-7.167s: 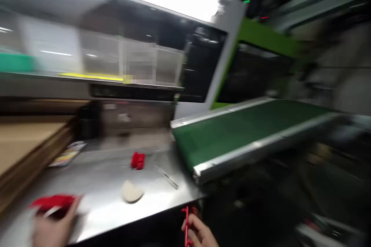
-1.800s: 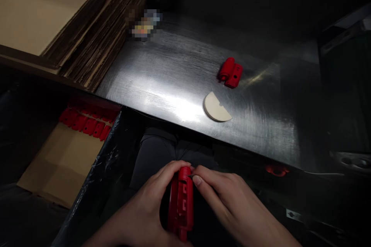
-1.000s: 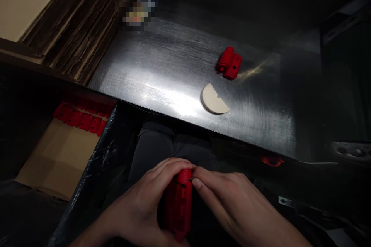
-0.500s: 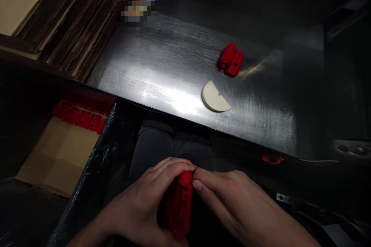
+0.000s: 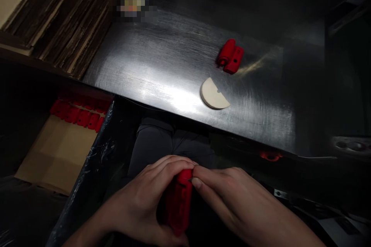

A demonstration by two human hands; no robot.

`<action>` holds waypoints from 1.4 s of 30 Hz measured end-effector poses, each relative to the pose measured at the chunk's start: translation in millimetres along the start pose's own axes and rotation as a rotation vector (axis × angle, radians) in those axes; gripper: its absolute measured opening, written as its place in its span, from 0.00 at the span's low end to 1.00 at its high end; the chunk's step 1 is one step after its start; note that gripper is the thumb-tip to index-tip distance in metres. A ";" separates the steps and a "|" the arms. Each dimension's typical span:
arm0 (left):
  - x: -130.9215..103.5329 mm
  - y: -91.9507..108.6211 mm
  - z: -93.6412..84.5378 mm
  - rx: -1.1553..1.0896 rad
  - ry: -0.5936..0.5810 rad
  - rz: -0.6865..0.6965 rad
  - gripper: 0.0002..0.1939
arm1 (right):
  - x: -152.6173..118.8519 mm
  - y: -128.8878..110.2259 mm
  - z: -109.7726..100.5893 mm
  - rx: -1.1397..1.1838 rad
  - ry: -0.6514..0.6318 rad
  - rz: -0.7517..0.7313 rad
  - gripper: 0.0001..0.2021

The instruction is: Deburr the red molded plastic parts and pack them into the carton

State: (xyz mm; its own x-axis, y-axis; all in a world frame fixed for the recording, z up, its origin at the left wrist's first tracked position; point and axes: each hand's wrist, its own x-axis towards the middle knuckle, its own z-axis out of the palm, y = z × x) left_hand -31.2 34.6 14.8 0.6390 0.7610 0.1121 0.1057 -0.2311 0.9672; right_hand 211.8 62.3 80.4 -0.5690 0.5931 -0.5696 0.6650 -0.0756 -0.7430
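My left hand [image 5: 145, 197] is wrapped round a red plastic part [image 5: 179, 204], held on end above my lap at the bottom of the view. Its fingers curl over the top and the thumb lies low on the near side. Against the upper right edge of that part, my right hand [image 5: 228, 193] pinches a small blade [image 5: 190, 180] between thumb and forefinger. Only a thin grey tip shows; the rest is hidden in the fingers. On the metal table [image 5: 150, 65] lie another red plastic part [image 5: 230, 57] and a cream half-disc [image 5: 213, 94] with a small notch.
Stacked cardboard sheets [image 5: 66, 23] stand at the upper left. Below them, several red parts [image 5: 78, 115] lie in rows on a cardboard sheet [image 5: 52, 154] in a box lined with dark plastic [image 5: 87, 166]. A red ring-like thing [image 5: 271, 156] sits under the table's front edge.
The view has shifted slightly, so the table and its objects sit a little higher and further left. Both hands keep nearly the same hold on the red part.
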 end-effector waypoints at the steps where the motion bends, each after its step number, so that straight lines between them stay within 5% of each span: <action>1: 0.3 0.3 -0.2 -0.002 0.001 0.003 0.62 | -0.1 0.4 0.1 0.006 0.000 -0.002 0.17; 14: -2.4 4.9 -0.3 -0.012 0.015 -0.070 0.60 | 0.5 -0.1 -4.1 0.159 0.004 -0.051 0.16; 20: 1.0 7.0 -3.9 0.024 -0.006 -0.080 0.58 | 7.4 10.3 3.8 0.375 0.221 0.015 0.20; 32: 2.6 4.3 -0.1 0.086 -0.006 -0.014 0.53 | 8.2 11.3 9.7 0.176 0.319 -0.100 0.11; 42: 1.3 6.3 -2.4 0.207 -0.091 -0.031 0.61 | 8.7 13.2 3.2 -0.107 0.332 -0.211 0.10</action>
State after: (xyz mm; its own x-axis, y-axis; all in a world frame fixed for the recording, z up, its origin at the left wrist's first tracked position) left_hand -31.6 35.6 21.6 0.6981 0.7141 0.0526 0.2749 -0.3351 0.9012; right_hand 214.1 63.9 64.4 -0.5230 0.8145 -0.2511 0.6069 0.1490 -0.7807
